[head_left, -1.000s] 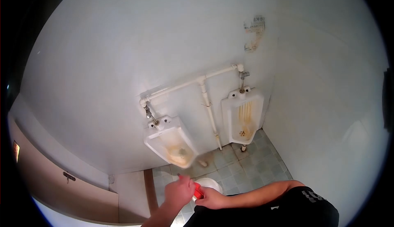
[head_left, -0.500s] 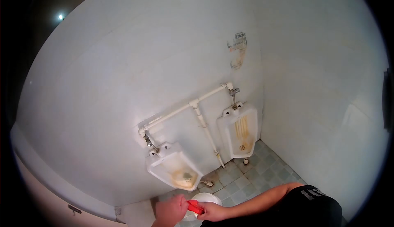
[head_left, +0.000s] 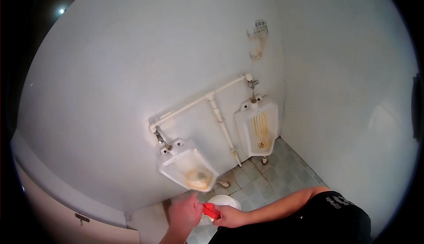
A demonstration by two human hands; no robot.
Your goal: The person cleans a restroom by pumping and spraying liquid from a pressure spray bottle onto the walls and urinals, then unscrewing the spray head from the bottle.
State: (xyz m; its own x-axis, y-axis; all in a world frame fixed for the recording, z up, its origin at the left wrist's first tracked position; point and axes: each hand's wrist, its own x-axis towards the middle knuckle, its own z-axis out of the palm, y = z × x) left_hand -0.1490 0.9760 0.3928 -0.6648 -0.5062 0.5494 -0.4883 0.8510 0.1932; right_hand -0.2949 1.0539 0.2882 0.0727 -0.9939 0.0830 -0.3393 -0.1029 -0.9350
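Observation:
At the bottom of the view, my right hand (head_left: 229,216) is closed around a small red object (head_left: 211,210), whose exact kind I cannot make out. My left hand (head_left: 184,212) is right beside the red object's left end. Motion blurs its fingers, so their grip does not show clearly. Below and just behind both hands, a white bucket (head_left: 227,200) stands on the tiled floor, partly covered by my hands. Above my left hand hangs a urinal (head_left: 185,167) with brown stains in its bowl.
A second stained urinal (head_left: 260,131) hangs further right, near the corner. White pipes (head_left: 185,107) with metal valves run along the wall above. A torn sticker (head_left: 258,39) is on the wall. Grey-green tiles (head_left: 282,173) cover the floor. A latch (head_left: 81,218) is at lower left.
The view has tipped downward, so the urinals and pipes sit higher in it. My left hand has shifted slightly and stays blurred beside the red object; my right hand keeps its hold.

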